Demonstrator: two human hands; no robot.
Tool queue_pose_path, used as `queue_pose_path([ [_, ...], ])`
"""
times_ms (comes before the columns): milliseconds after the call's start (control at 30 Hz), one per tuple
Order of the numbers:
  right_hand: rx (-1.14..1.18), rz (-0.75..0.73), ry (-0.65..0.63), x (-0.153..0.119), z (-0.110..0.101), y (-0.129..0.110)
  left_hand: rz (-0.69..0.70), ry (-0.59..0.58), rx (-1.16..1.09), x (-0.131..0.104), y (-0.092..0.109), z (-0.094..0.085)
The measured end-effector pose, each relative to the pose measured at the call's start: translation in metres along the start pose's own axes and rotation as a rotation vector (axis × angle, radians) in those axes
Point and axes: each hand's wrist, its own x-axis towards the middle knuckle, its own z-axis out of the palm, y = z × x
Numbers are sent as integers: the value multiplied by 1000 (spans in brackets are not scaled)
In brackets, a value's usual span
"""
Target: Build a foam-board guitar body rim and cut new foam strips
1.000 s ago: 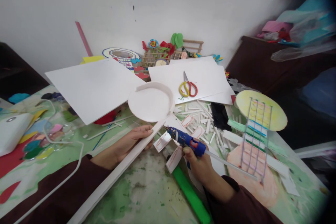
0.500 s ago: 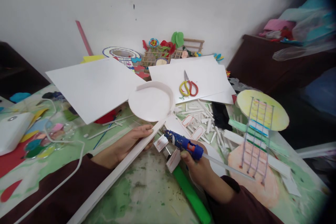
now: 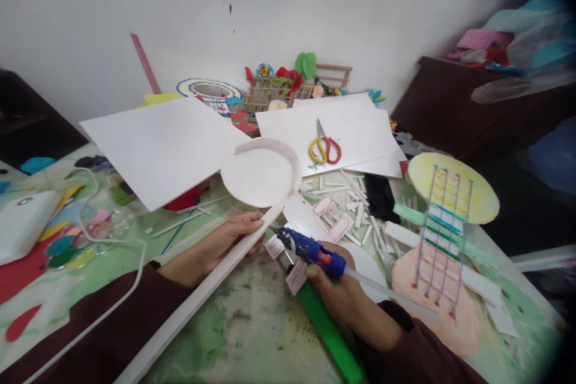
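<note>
My left hand (image 3: 231,246) pinches a long white foam strip (image 3: 207,288) that runs from the lower left up to a round white disc (image 3: 258,177). Along the disc's far and right edge stands a curved rim, and the strip's upper end meets it at the near right. My right hand (image 3: 339,291) is wrapped round a blue glue gun (image 3: 310,249) with a clear glue stick out of its back. The gun's tip is close beside the strip, just right of my left fingers. Under the gun lies a green bar (image 3: 328,330) with small white pieces near its upper end.
Red and yellow scissors (image 3: 324,147) lie on white boards (image 3: 355,126) at the back. White scraps (image 3: 344,198) are scattered right of the disc. A yellow and pink paper guitar (image 3: 443,240) lies at the right. A white cable (image 3: 135,276) crosses my left sleeve.
The glue gun in my right hand has shifted slightly left and down, its tip nearer my left fingers. My left hand and the strip look almost unchanged.
</note>
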Motion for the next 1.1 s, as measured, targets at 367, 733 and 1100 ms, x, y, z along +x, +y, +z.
queue_pose_path([
  [367, 51, 31, -61, -2, 1, 1, -16, 18, 8, -1, 0, 1],
  [733, -39, -109, -70, 1, -4, -8, -19, 44, -19, -1, 4, -2],
  [1100, -1132, 218, 425, 2, -104, 18, -24, -51, -242, -6, 20, -19],
])
